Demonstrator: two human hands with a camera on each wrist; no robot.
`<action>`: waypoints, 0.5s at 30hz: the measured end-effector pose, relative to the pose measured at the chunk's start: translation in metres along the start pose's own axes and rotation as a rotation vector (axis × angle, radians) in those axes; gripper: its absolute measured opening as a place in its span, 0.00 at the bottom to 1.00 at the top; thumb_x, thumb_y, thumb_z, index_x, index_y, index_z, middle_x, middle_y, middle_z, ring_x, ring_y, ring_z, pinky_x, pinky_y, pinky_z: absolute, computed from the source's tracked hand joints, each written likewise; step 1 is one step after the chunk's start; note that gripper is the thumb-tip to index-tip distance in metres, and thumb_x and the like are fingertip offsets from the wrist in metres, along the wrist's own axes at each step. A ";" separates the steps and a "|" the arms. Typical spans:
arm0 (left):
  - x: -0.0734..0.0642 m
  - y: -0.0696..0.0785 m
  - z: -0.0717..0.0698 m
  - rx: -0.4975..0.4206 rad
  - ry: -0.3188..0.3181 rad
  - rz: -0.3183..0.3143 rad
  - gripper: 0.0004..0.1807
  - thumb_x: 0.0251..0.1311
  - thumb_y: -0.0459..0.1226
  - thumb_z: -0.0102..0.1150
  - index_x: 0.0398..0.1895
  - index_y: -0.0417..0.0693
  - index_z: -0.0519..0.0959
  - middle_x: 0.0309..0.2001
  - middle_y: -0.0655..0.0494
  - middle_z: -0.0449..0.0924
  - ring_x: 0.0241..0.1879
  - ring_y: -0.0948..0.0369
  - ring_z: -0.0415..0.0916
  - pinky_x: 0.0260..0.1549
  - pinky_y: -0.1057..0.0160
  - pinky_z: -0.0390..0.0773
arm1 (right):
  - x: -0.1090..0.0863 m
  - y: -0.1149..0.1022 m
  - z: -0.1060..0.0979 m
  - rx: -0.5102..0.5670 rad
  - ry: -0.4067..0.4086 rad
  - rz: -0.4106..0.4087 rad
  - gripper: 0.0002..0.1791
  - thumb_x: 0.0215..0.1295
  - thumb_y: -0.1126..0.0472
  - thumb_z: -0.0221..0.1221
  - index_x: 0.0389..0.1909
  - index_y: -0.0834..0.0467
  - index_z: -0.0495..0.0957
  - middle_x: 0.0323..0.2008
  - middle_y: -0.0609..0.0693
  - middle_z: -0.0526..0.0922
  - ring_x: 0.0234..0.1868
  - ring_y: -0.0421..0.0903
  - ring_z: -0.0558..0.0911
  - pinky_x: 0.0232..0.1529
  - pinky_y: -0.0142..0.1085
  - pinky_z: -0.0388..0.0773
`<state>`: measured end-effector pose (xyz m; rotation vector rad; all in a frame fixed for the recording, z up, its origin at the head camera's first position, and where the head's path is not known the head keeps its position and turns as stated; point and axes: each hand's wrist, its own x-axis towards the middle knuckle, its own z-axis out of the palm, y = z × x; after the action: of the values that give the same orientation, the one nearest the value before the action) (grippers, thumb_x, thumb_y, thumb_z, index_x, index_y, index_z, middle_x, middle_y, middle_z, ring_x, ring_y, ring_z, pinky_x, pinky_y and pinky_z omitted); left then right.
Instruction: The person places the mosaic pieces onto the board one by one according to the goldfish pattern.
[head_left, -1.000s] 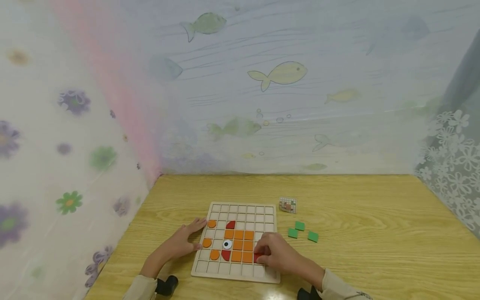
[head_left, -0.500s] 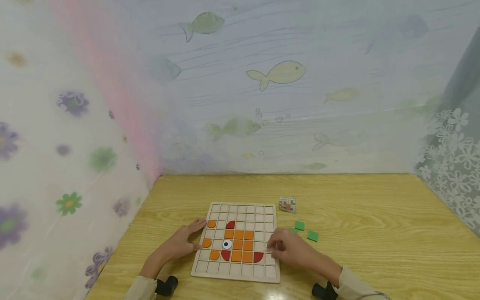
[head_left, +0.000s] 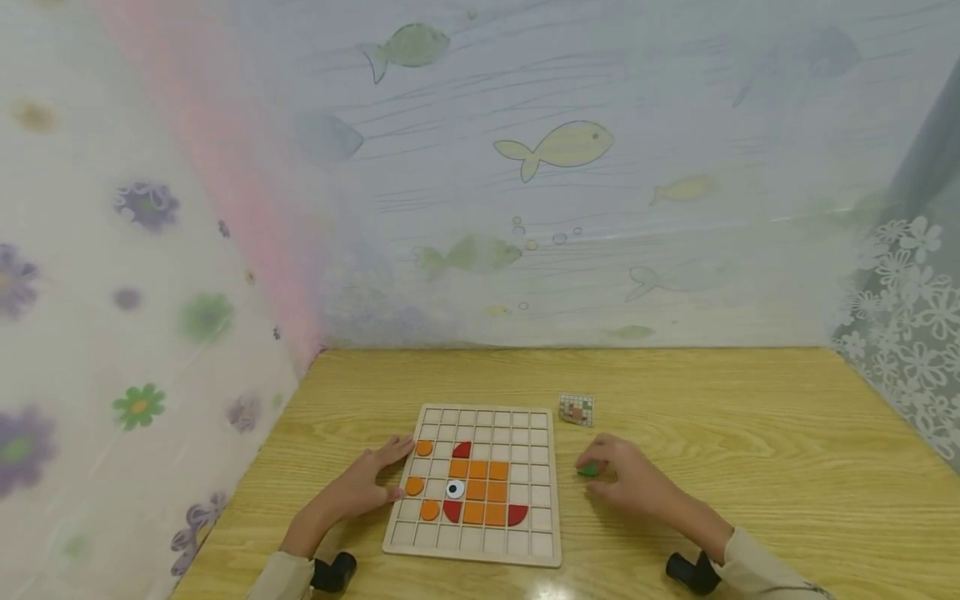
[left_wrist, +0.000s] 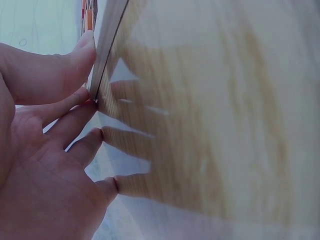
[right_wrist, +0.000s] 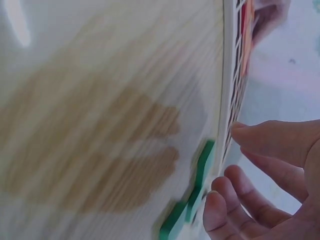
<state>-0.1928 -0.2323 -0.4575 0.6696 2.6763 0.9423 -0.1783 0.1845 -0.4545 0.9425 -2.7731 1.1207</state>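
My left hand (head_left: 365,481) rests at the left edge of a wooden grid board (head_left: 472,557), fingers fairly straight. In the left wrist view its thumb and fingertips touch the board's side (left_wrist: 106,45). On the board lie several orange square tiles (head_left: 476,490), three red quarter-round pieces (head_left: 517,514), three orange discs (head_left: 429,510) and an eye disc (head_left: 454,489). Right of the board, my right hand (head_left: 626,479) reaches over green square tiles (head_left: 588,469), mostly covering them. In the right wrist view its thumb and fingers stand apart above the green tiles (right_wrist: 204,162) on the table.
A small pattern card (head_left: 576,410) lies beyond the board's upper right corner. The wooden table (head_left: 750,450) extends to a fabric backdrop (head_left: 570,283) printed with fish. Dark wrist devices (head_left: 333,572) sit below both hands.
My right hand has let go of a red quarter-round piece in the grid and moved right and away to the green tiles. The left hand has stayed in place.
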 end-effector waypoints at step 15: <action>0.000 -0.001 0.000 0.006 0.002 0.000 0.39 0.57 0.35 0.63 0.70 0.37 0.59 0.71 0.39 0.52 0.70 0.40 0.44 0.62 0.32 0.37 | -0.016 0.036 -0.028 -0.118 0.025 0.055 0.14 0.50 0.66 0.69 0.39 0.58 0.82 0.36 0.47 0.76 0.32 0.41 0.72 0.29 0.33 0.73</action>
<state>-0.1934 -0.2332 -0.4582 0.6707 2.6817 0.9357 -0.1900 0.2311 -0.4596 0.8406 -2.8250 0.9553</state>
